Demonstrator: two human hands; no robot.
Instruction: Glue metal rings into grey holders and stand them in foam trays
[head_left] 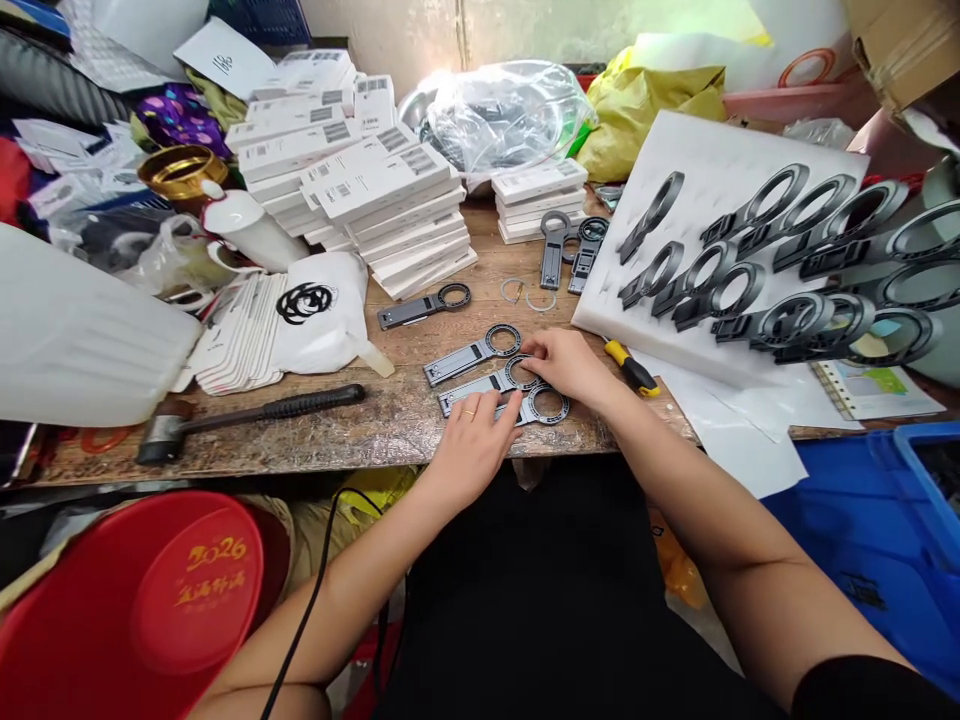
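Three grey flat ring-ended parts lie side by side near the table's front edge. My left hand rests over the nearest ring-ended part with its fingers stretched out, hiding much of its plate. At the ring of the middle ring-ended part, my right hand has its fingers curled and closed on the rim. The farthest ring-ended part of the three lies untouched. Behind them is a darker ring-ended part. Two thin clear rings lie on the wood.
A black-handled hammer lies left, a yellow-black screwdriver right. White boxes are stacked behind. A white foam block holds several upright ring-ended parts. Below the wooden table are a red tub and a blue crate.
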